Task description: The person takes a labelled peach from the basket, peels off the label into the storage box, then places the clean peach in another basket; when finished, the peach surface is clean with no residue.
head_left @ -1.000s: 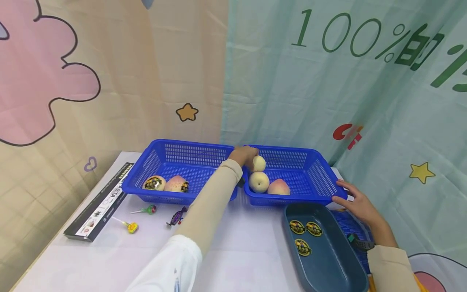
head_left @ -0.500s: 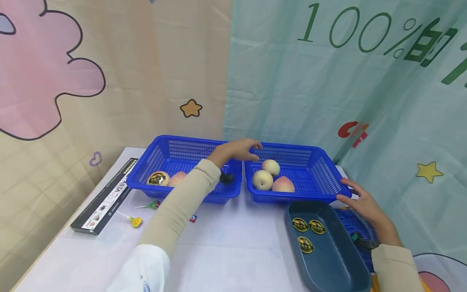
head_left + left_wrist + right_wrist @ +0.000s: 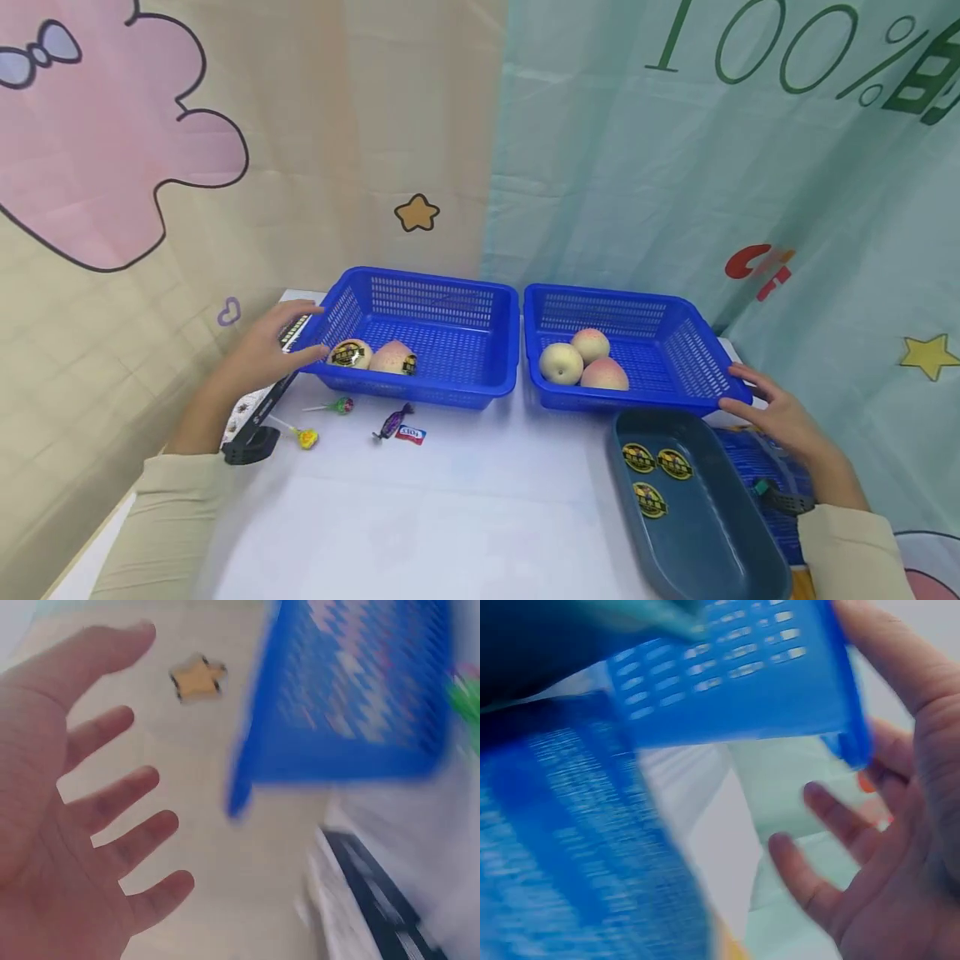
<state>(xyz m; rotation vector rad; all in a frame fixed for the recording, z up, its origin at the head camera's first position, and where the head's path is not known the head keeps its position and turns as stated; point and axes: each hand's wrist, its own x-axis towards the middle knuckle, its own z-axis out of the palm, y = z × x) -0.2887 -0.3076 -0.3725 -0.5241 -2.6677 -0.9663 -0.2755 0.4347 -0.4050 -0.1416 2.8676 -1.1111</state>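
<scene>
My left hand (image 3: 270,346) is at the outer end of the left blue basket (image 3: 427,388). In the left wrist view its fingers are spread and apart from the basket wall (image 3: 352,742). That basket holds two peaches with round black-and-gold stickers, a left peach (image 3: 350,353) and a right peach (image 3: 392,357). My right hand (image 3: 783,417) is at the outer corner of the right blue basket (image 3: 637,402), its thumb against the rim in the right wrist view and its other fingers loosely extended. Three peaches (image 3: 561,364) lie grouped inside this basket.
A dark teal tray (image 3: 705,533) with three stickers (image 3: 648,500) stands in front of the right basket, beside a blue packet (image 3: 780,467). Before the left basket lie lollipops (image 3: 307,438), a purple wrapped candy (image 3: 392,423) and a small red-blue wrapper (image 3: 410,434). A long box (image 3: 258,412) lies left.
My left hand has let go of a peach in the right basket and swung left across to the left basket's outer end. The right hand stays at its basket corner. The view has shifted slightly.
</scene>
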